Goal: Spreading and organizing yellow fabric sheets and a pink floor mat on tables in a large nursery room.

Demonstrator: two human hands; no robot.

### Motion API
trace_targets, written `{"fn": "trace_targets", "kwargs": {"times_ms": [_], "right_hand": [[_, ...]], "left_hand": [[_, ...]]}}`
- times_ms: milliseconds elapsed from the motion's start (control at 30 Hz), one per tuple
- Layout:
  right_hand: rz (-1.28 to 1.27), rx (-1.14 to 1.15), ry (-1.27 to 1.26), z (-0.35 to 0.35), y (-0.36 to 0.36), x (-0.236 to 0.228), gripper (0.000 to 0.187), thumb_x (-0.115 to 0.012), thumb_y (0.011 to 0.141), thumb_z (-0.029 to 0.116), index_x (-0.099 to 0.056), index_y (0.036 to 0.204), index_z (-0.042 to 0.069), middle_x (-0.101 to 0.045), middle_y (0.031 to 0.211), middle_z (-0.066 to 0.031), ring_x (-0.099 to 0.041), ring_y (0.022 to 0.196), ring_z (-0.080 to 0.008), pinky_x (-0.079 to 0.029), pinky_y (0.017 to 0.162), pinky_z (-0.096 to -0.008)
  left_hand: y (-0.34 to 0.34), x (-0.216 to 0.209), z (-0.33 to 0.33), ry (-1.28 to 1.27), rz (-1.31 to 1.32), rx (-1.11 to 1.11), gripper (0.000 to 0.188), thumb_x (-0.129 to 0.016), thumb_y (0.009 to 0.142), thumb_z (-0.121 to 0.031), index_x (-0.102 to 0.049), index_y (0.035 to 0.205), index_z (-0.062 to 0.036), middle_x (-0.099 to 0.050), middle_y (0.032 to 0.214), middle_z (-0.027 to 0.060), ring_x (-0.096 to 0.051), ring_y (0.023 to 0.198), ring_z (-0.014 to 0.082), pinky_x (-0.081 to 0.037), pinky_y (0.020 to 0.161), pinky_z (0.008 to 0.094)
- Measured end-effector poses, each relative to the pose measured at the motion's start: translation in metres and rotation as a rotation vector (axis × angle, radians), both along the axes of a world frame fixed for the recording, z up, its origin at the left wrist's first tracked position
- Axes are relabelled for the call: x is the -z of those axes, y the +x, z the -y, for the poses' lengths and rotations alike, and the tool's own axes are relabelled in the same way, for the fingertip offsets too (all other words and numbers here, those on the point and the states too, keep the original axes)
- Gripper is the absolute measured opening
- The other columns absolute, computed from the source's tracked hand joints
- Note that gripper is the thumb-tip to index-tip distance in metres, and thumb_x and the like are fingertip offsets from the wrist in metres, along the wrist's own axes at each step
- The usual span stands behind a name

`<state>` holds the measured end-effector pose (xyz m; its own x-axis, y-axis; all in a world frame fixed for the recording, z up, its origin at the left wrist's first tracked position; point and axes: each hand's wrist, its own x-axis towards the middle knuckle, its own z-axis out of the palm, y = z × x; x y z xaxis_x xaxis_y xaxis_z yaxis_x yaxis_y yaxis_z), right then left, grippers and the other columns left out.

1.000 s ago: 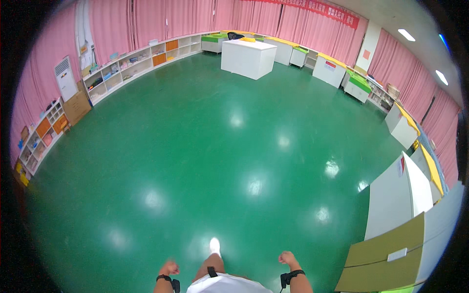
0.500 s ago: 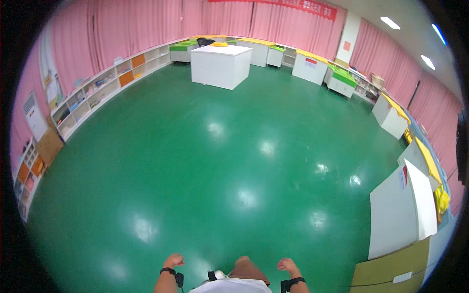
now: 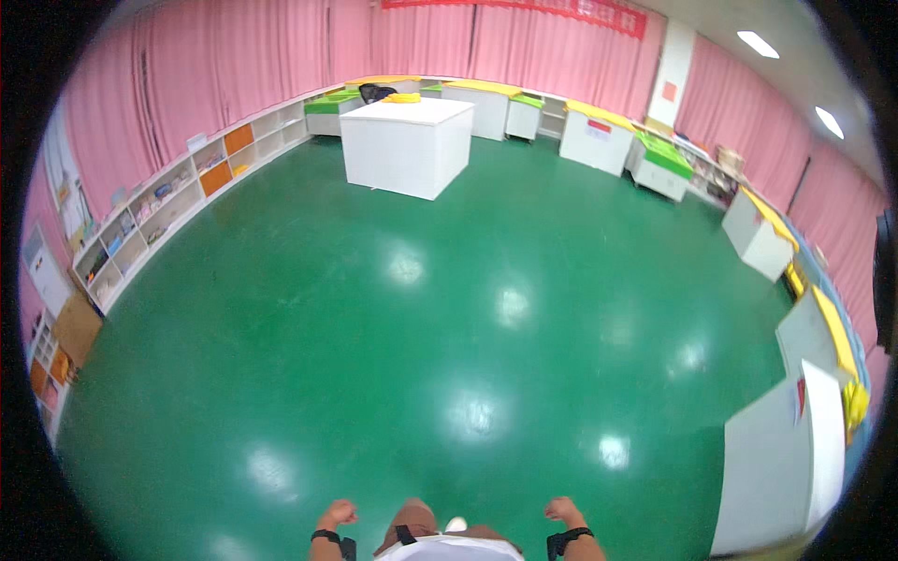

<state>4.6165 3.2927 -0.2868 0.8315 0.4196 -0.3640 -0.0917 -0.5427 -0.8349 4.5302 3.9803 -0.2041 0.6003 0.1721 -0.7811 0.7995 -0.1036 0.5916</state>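
Observation:
My left hand point(image 3: 339, 513) hangs in front of me at the lower edge, its fingers curled into a loose fist with nothing visible in it. Level with it on the other side, my right hand point(image 3: 563, 510) is curled in much the same way, also with nothing showing in it. Both wrists carry black bands with small dark devices. Neither hand touches anything; the green floor point(image 3: 412, 365) lies beneath them. Between the hands show my brown-clad legs and one white shoe point(image 3: 456, 525).
A large white table point(image 3: 398, 154) with yellow cloth on top stands ahead. Low open shelves point(image 3: 178, 201) run along the left wall. White counters with yellow covers and a green-topped cabinet point(image 3: 662, 166) line the far and right sides. A white counter point(image 3: 769, 467) stands close on my right.
I have moved forward: the white table looks nearer and the right-hand counter has slid toward the lower edge. My leading leg has switched. Both hands stay low and curled.

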Motion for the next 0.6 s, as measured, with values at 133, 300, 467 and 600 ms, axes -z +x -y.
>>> {"fn": "trace_targets", "kwargs": {"times_ms": [133, 300, 467, 600], "right_hand": [[-0.029, 0.109, -0.148, -0.046, 0.177, -0.019, 0.010, -0.060, 0.073, 0.011, -0.062, 0.079, 0.004, -0.064, 0.073, -0.0080, -0.064, 0.064, -0.0190, -0.053, 0.056, -0.0329], [-0.155, 0.216, -0.345, -0.097, 0.364, -0.033, 0.013, -0.057, 0.075, 0.016, -0.065, 0.071, 0.005, -0.065, 0.073, -0.0085, -0.062, 0.066, -0.0203, -0.048, 0.057, -0.0349], [-0.683, 0.527, -0.137, -0.162, 0.492, -0.061, 0.015, -0.056, 0.079, 0.013, -0.063, 0.082, 0.001, -0.066, 0.082, -0.0107, -0.064, 0.072, -0.0200, -0.052, 0.059, -0.0313], [-0.494, 0.357, 0.033, -0.196, 0.585, -0.053, 0.013, -0.060, 0.078, 0.014, -0.064, 0.078, 0.001, -0.066, 0.084, -0.0106, -0.065, 0.072, -0.0185, -0.053, 0.059, -0.0309]], "left_hand": [[0.085, 0.045, -0.047, 0.088, -0.092, 0.423, 0.019, -0.051, 0.084, -0.015, -0.060, 0.085, 0.0017, -0.065, 0.079, 0.0145, -0.064, 0.067, 0.0225, -0.052, 0.055, 0.0332], [0.222, 0.109, -0.108, -0.268, -0.196, -0.011, 0.021, -0.050, 0.084, -0.017, -0.060, 0.086, 0.0018, -0.065, 0.081, 0.0152, -0.064, 0.071, 0.0247, -0.052, 0.058, 0.0342], [0.431, 0.067, -0.145, -0.108, -0.262, -0.065, 0.024, -0.051, 0.083, -0.019, -0.058, 0.094, 0.0011, -0.066, 0.083, 0.0118, -0.064, 0.073, 0.0184, -0.051, 0.060, 0.0257], [0.618, 0.005, -0.169, -0.015, -0.173, -0.022, 0.024, -0.052, 0.082, -0.020, -0.057, 0.094, 0.0010, -0.066, 0.082, 0.0112, -0.064, 0.072, 0.0168, -0.051, 0.060, 0.0269]]}}
